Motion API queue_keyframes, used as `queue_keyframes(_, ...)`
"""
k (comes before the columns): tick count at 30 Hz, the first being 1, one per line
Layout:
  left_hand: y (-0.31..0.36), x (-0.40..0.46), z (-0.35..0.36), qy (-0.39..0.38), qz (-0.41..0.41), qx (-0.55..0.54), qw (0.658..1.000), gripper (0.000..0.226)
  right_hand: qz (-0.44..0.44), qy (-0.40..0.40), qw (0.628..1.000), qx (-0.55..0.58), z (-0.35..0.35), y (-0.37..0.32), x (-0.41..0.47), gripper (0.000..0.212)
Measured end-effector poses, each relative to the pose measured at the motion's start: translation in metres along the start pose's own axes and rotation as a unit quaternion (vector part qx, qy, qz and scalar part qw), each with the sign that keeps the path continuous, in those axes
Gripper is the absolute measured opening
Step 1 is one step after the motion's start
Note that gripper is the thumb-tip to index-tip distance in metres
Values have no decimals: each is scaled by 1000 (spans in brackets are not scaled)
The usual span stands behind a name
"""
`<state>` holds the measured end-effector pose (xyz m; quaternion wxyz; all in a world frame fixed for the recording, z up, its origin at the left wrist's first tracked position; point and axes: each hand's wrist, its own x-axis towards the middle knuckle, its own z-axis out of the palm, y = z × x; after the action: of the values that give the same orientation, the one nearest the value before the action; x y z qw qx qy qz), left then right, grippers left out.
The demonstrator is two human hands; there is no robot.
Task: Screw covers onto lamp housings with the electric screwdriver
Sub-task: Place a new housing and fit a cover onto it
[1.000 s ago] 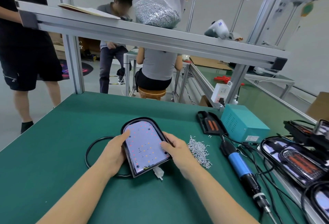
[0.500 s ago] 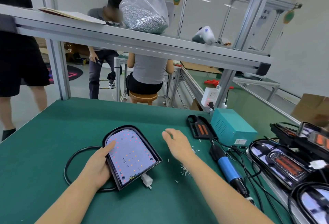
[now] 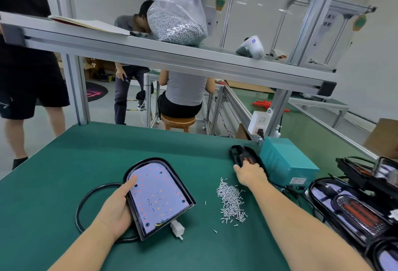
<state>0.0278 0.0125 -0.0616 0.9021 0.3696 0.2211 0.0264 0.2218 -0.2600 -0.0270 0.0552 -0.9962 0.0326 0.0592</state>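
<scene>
At lower centre, the lamp housing (image 3: pixel 158 197) is gripped at its edge by the left hand (image 3: pixel 117 208). Right of centre, the right hand (image 3: pixel 249 175) is laid on a black cover (image 3: pixel 241 152); its grip cannot be told.

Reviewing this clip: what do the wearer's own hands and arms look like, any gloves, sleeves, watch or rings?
Both forearms are bare up to the bottom edge of the picture, with no sleeve in view. The left hand and right hand wear no gloves. No watch, wristband or ring shows on the parts that are visible.
</scene>
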Motion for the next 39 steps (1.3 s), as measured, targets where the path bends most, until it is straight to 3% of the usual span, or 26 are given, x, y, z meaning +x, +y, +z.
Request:
queue_keyframes(9,-1,4,-1,-8,1,-6,1000,37,84,24,996,37,-1,10,15,59)
queue_keyframes(18,0,4,2,-6,3,-11,1000,39,57,12,995,82,-6,10,25,58)
queue_keyframes(26,1,5,2,1,5,-16,1000,41,0,122,990,73,8,7,24,62)
queue_keyframes(30,2,6,2,-5,14,-26,1000,42,-9,156,965,209,0,-4,12,60)
queue_keyframes(34,1,10,3,-15,14,-53,998,58,-79,104,929,346,-19,-24,-24,55)
queue_keyframes(39,1,12,5,-31,10,-84,996,63,-232,77,920,305,-37,-56,-110,35)
